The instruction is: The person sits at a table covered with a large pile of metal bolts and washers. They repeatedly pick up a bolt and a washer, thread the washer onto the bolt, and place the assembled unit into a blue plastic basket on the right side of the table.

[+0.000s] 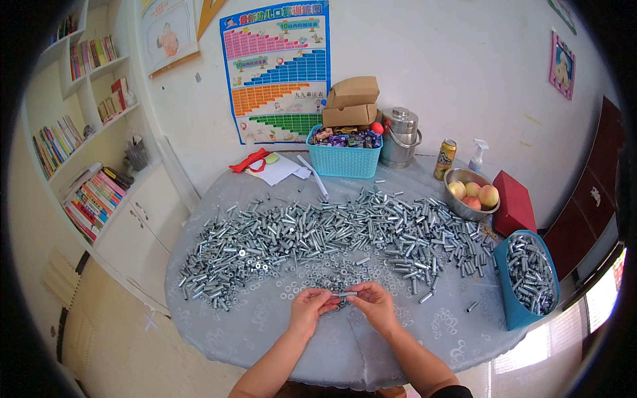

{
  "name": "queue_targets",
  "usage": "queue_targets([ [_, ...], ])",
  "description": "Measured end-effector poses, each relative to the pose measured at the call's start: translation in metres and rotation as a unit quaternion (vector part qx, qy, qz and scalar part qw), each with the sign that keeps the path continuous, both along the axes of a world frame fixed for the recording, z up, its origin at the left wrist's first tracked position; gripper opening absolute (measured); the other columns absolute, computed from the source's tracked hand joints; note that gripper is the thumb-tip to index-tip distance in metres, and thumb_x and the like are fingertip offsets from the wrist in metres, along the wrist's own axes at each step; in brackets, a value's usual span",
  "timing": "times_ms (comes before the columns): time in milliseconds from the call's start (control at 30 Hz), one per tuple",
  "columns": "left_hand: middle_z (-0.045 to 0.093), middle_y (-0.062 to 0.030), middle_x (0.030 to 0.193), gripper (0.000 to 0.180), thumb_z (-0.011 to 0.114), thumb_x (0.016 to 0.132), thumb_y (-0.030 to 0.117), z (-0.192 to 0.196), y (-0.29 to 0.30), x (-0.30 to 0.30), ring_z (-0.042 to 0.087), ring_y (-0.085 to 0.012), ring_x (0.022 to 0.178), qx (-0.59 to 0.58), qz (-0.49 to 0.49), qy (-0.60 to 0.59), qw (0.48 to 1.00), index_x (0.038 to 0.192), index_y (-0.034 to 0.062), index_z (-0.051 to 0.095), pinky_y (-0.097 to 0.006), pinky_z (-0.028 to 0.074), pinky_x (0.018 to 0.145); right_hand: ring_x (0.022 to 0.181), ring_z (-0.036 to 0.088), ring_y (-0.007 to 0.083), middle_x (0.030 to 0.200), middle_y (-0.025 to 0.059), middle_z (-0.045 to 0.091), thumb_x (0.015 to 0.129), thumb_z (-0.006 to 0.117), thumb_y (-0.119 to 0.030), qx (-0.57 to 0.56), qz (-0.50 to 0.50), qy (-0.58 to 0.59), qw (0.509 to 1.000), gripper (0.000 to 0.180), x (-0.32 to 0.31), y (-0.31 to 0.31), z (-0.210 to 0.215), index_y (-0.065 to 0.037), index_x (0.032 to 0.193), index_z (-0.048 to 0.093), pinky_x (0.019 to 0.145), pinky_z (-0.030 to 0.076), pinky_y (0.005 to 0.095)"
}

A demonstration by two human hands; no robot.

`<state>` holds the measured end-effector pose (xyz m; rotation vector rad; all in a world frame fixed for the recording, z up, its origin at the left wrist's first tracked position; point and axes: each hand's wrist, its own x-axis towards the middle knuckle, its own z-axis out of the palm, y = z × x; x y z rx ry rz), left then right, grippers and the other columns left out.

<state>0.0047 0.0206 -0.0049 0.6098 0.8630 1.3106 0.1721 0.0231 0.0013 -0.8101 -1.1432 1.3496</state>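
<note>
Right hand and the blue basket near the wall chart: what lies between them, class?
In the head view, loose washers lie nearer the right hand, then heaped metal tubes toward the basket.

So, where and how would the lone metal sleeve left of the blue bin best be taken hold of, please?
I'd pinch the lone metal sleeve across the middle of its rounded sides, from above with the nearer right hand: it lies on its side on the tablecloth, apart from the metal pile, so both long flanks look free.

The left hand (309, 312) and right hand (377, 308) nearly meet, fingers (361, 288) seemingly pinched, forearms (271, 367) slanting inward.
</note>
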Motion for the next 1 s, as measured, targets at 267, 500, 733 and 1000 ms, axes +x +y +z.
queue_targets([
  [267, 0.064, -0.0177, 0.082, 0.019, 0.060, 0.083, 0.011, 0.013, -0.005, 0.002, 0.063, -0.0202, 0.065, 0.000, -0.002, 0.099, 0.995, 0.087, -0.0078, 0.060, -0.027, 0.053, 0.057, 0.089, 0.059, 0.0137, 0.097, 0.0083, 0.062, 0.077, 0.063, 0.004, 0.008, -0.006, -0.054, 0.998, 0.019, 0.007, 0.000, 0.002, -0.001, 0.094, 0.056, 0.079, 0.048, 0.0253],
  [500, 0.064, -0.0176, 0.082, 0.020, 0.061, 0.082, 0.011, 0.010, -0.009, 0.002, 0.062, -0.0184, 0.063, -0.017, -0.078, 0.065, 0.995, 0.090, -0.0072, 0.060, -0.027, 0.053, 0.056, 0.092, 0.059, 0.0127, 0.096, 0.0056, 0.063, 0.076, 0.066, -0.003, 0.072, 0.020, -0.198, 0.977, 0.023, 0.004, -0.007, 0.016, -0.002, 0.098, 0.060, 0.080, 0.047, 0.0271],
  [733, 0.064, -0.0162, 0.087, 0.015, 0.061, 0.082, 0.009, -0.001, 0.001, -0.004, 0.061, -0.0149, 0.064, -0.021, -0.012, 0.015, 1.000, 0.090, -0.0030, 0.060, -0.026, 0.053, 0.058, 0.085, 0.059, 0.0220, 0.088, 0.0066, 0.063, 0.068, 0.072, -0.012, 0.176, -0.115, -0.374, 0.903, 0.018, 0.020, 0.005, 0.009, -0.007, 0.084, 0.066, 0.073, 0.047, 0.0330],
  [1000, 0.064, -0.0163, 0.087, 0.013, 0.060, 0.083, 0.008, -0.001, 0.001, -0.007, 0.061, -0.0136, 0.063, -0.011, -0.008, -0.002, 1.000, 0.091, -0.0023, 0.059, -0.026, 0.053, 0.057, 0.075, 0.055, 0.0260, 0.076, 0.0060, 0.061, 0.063, 0.072, -0.016, 0.271, -0.049, -0.527, 0.804, 0.013, 0.030, 0.007, 0.010, -0.010, 0.072, 0.066, 0.067, 0.044, 0.0360],
])
